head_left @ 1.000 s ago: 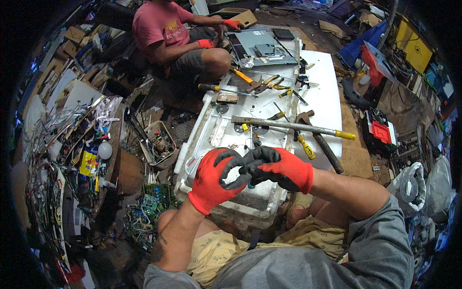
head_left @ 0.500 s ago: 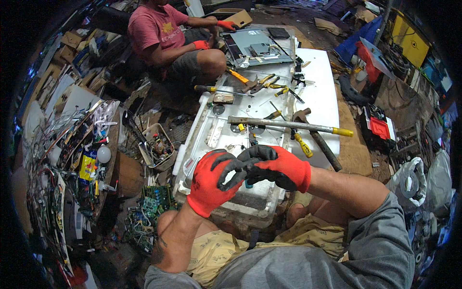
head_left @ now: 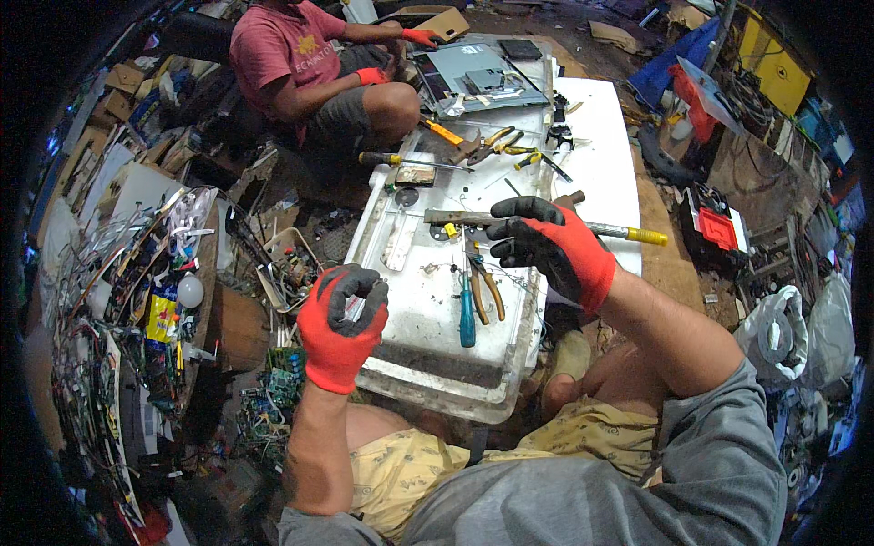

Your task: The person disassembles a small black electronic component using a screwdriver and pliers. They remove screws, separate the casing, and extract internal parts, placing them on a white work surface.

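My left hand (head_left: 342, 328), in a red glove with black palm and fingers, is raised over the left edge of the white plastic panel (head_left: 423, 332). Its thumb and fingers meet in a pinch; whatever is between them is too small to name. My right hand (head_left: 551, 244), gloved alike, hovers above a metal bar with a yellow end (head_left: 637, 234), its fingers apart and bent, holding nothing visible. Between the hands lie a teal-handled screwdriver (head_left: 467, 314) and pliers with orange-brown handles (head_left: 492, 298) on the panel.
Across the panel sits a person (head_left: 291, 68) in red gloves, beside a flat grey device panel (head_left: 482, 77). Yellow-handled pliers (head_left: 496, 141) and a long screwdriver (head_left: 401, 161) lie midway. Circuit boards and wires (head_left: 118, 346) heap at left; a toolbox (head_left: 715, 223) stands right.
My hands were together over the panel and have separated. The left has moved left and stays pinched; the right has risen up and right, its fingers loosened. The screwdriver and pliers now show.
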A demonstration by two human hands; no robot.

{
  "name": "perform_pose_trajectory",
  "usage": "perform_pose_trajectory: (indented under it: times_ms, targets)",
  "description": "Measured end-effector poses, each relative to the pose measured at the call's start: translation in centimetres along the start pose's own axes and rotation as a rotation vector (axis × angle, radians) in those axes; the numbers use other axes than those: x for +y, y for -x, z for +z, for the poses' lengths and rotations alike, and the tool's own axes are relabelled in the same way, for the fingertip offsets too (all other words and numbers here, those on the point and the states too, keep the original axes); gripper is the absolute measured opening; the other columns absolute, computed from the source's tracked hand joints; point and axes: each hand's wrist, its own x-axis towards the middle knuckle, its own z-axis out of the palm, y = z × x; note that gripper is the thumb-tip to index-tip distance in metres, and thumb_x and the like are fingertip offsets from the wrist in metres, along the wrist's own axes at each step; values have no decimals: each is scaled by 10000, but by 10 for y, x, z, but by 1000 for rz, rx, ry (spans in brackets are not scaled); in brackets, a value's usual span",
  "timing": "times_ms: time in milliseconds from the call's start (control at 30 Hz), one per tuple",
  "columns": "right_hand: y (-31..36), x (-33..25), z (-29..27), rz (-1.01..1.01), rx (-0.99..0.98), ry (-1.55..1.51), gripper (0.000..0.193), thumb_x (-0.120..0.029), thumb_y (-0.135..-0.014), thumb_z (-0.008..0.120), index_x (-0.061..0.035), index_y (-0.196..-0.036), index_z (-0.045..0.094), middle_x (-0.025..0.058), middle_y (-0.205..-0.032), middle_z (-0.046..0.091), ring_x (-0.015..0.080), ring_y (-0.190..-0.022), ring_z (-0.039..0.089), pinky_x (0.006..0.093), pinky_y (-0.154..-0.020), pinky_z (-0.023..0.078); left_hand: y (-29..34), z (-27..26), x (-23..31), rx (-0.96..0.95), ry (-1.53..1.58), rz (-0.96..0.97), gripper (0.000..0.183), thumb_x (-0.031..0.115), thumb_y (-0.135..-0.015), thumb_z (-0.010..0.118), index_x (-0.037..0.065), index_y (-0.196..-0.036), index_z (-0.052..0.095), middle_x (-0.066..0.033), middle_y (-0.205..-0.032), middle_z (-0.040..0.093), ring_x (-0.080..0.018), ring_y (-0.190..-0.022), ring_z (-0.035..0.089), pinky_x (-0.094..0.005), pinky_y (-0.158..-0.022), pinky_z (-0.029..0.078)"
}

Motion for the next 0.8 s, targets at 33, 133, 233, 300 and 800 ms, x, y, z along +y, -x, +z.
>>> perform_pose_trajectory:
  times_ms: [33, 133, 233, 300, 800]
  targets:
    - [-1, 0, 0, 2, 5, 21, 365, -225, -1008, 573, -25, -1313, 551, 119, -1145, 683, 214, -969, 686, 346, -849, 553, 0, 0, -2, 14, -31, 44, 199, 13, -772, 791, 5, -947, 698, -105, -929, 682, -198, -832, 659, -311, -797, 534]
    - [-2, 3, 0, -1, 18, 73, 331, -202, -1004, 572, -26, -1284, 567, 102, -1106, 692, 187, -927, 683, 323, -825, 554, -4, 0, 6, -4, -24, 61, 184, -50, -804, 738, -7, -975, 687, -77, -978, 676, -158, -906, 638, -296, -832, 514]
    - [-3, 4, -1, 11, 18, 87, 304, -184, -1003, 566, -28, -1265, 575, 95, -1095, 695, 177, -905, 678, 314, -816, 554, -2, -4, -1, -58, -74, 88, 180, -49, -802, 738, -7, -971, 692, -80, -986, 679, -158, -913, 636, -303, -844, 512]
    - [-3, 5, 1, 27, 8, 80, 287, -165, -1003, 553, -29, -1255, 578, 96, -1092, 696, 174, -898, 674, 312, -817, 553, -1, -2, -2, -51, -15, 3, 166, -18, -794, 757, -5, -944, 688, -83, -920, 674, -163, -831, 637, -303, -796, 515]
    - [-23, 47, -32, 113, -262, 965, 315, -251, -926, 615, -101, -1201, 644, 96, -1003, 735, 212, -897, 705, 365, -801, 553, -1, -3, -9, -151, 66, -106, 134, 1, -783, 732, 9, -907, 682, -95, -878, 670, -193, -797, 644, -320, -754, 516]
